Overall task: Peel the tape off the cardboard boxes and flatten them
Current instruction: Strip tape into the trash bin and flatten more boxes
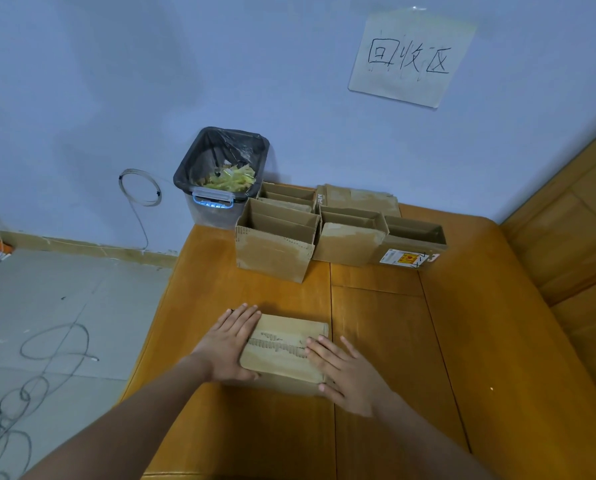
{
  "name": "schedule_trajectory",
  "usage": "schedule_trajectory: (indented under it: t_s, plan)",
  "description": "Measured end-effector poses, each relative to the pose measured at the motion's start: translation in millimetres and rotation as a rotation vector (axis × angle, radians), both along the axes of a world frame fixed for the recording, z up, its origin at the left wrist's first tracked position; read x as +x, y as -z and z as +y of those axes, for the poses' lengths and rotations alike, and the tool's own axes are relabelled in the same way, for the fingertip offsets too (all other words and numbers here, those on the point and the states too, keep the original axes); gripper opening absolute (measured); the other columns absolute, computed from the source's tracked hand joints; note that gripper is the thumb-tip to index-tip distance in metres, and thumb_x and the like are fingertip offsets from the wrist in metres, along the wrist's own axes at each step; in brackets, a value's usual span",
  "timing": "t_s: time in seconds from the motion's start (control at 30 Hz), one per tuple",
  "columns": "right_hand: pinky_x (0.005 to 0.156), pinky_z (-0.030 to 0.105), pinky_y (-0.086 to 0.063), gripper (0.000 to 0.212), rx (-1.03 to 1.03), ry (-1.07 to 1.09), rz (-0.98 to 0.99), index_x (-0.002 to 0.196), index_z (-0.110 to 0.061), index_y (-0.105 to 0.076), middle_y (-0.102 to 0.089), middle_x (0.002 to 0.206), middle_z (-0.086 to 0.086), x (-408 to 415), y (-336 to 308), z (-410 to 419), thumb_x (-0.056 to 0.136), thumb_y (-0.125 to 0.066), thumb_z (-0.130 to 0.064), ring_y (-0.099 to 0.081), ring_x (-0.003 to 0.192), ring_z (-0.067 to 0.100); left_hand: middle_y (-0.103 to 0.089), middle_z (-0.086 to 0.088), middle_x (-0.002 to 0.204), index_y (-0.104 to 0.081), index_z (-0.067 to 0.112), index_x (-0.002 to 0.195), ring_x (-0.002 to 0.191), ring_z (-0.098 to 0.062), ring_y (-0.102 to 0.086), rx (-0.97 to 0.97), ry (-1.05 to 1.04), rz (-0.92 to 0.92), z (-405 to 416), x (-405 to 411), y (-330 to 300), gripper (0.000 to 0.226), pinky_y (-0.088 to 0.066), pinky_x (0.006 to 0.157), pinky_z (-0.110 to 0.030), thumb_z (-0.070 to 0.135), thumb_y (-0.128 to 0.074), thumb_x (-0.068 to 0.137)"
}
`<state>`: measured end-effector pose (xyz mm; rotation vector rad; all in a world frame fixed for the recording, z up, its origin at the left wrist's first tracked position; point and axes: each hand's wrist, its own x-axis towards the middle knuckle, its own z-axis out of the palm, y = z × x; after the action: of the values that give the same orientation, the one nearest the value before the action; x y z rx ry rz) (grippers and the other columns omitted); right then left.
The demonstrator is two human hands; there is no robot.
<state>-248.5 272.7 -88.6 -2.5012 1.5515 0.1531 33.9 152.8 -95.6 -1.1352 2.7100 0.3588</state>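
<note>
A small closed cardboard box (284, 348) lies on the wooden surface (376, 341) in front of me, with a torn, ragged seam running across its top. My left hand (229, 344) lies flat against the box's left side, fingers stretched out. My right hand (345, 370) rests on the box's right end, fingertips touching the seam. Neither hand grips the box. Farther back stand several opened cardboard boxes (276, 242), upright with their flaps up, one of them bearing a shipping label (402, 259).
A plastic bin (220, 181) lined with a black bag holds yellowish tape scraps, beside the back left corner of the surface. A paper sign (411, 58) hangs on the blue wall. Cables (47, 358) lie on the grey floor at left. A wooden backrest (573, 220) rises at right.
</note>
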Motion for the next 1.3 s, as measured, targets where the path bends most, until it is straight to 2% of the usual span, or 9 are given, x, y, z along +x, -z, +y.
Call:
schedule_trajectory:
  t_s: [0.2, 0.33, 0.43, 0.6, 0.73, 0.83, 0.93, 1.1, 1.3]
  plan:
    - [0.110, 0.040, -0.017, 0.062, -0.129, 0.063, 0.079, 0.150, -0.022, -0.028, -0.030, 0.155, -0.004, -12, 4, 17, 0.096, -0.034, -0.052, -0.032, 0.140, 0.018, 0.019, -0.001, 0.161, 0.015, 0.014, 0.153, 0.142, -0.016, 0.029, 0.004, 0.001, 0.013, 1, 0, -1, 0.121, 0.024, 0.114, -0.031, 0.081, -0.047, 0.073]
    - [0.111, 0.040, -0.034, 0.061, -0.143, 0.103, 0.067, 0.150, -0.024, -0.028, -0.031, 0.154, -0.006, -17, -1, 21, 0.095, -0.035, -0.051, -0.033, 0.140, 0.017, 0.019, 0.000, 0.161, 0.014, 0.014, 0.153, 0.143, -0.016, 0.028, 0.004, 0.000, 0.033, -1, 1, 0, 0.122, 0.023, 0.114, -0.030, 0.082, -0.046, 0.072]
    - [0.109, 0.047, -0.030, 0.060, -0.128, 0.098, 0.031, 0.152, -0.025, -0.021, -0.025, 0.157, -0.008, -17, -4, 24, 0.098, -0.035, -0.048, -0.029, 0.142, 0.018, 0.020, 0.002, 0.160, 0.015, 0.015, 0.153, 0.143, -0.015, 0.029, 0.011, 0.009, 0.028, -2, 3, 0, 0.123, 0.023, 0.114, -0.030, 0.083, -0.047, 0.071]
    - [0.104, 0.037, -0.041, 0.058, -0.157, 0.097, 0.042, 0.147, -0.023, -0.035, -0.034, 0.153, -0.006, -22, -7, 30, 0.095, -0.041, -0.045, -0.039, 0.137, 0.018, 0.016, 0.001, 0.161, 0.013, 0.015, 0.154, 0.143, -0.015, 0.026, 0.015, 0.026, 0.045, -4, 5, 0, 0.122, 0.023, 0.113, -0.029, 0.082, -0.048, 0.071]
    - [0.085, 0.023, -0.054, 0.052, -0.172, 0.155, 0.025, 0.137, -0.026, -0.050, -0.051, 0.140, -0.007, -20, -11, 32, 0.088, -0.046, -0.046, -0.053, 0.125, 0.012, 0.014, 0.002, 0.162, 0.012, 0.016, 0.154, 0.145, -0.014, 0.024, 0.038, 0.028, 0.076, -8, 10, 0, 0.121, 0.023, 0.113, -0.029, 0.081, -0.050, 0.071]
    - [0.080, 0.020, -0.055, 0.050, -0.214, 0.190, -0.004, 0.124, -0.023, -0.062, -0.059, 0.131, -0.006, -9, -13, 25, 0.079, -0.068, -0.046, -0.060, 0.115, 0.011, 0.013, 0.002, 0.162, 0.012, 0.016, 0.154, 0.145, -0.013, 0.021, 0.071, 0.011, 0.117, -14, 17, -1, 0.121, 0.021, 0.114, -0.028, 0.079, -0.052, 0.072]
    - [0.076, 0.023, -0.056, 0.050, -0.298, 0.264, -0.047, 0.118, -0.016, -0.064, -0.062, 0.126, 0.001, 2, -18, 10, 0.076, -0.074, -0.042, -0.065, 0.106, 0.015, 0.012, 0.002, 0.162, 0.012, 0.016, 0.153, 0.145, -0.012, 0.021, 0.121, -0.009, 0.156, -23, 25, -1, 0.123, 0.019, 0.114, -0.027, 0.079, -0.054, 0.071]
    - [0.110, 0.037, -0.032, 0.064, -0.380, 0.219, -0.194, 0.145, -0.014, -0.032, -0.036, 0.151, 0.007, 32, -31, -26, 0.089, -0.052, -0.038, -0.032, 0.140, 0.021, 0.005, 0.002, 0.162, 0.008, 0.018, 0.154, 0.148, -0.014, 0.012, 0.169, -0.016, 0.222, -36, 34, -1, 0.124, 0.014, 0.115, -0.025, 0.079, -0.057, 0.069]
    - [0.116, 0.046, -0.016, 0.060, -0.286, 0.087, -0.158, 0.150, -0.019, -0.030, -0.021, 0.158, 0.000, 61, -31, -56, 0.096, -0.040, -0.043, -0.012, 0.147, 0.021, 0.000, 0.003, 0.162, 0.005, 0.020, 0.154, 0.147, -0.011, 0.009, 0.237, -0.061, 0.315, -41, 45, 2, 0.123, 0.011, 0.116, -0.026, 0.076, -0.063, 0.069]
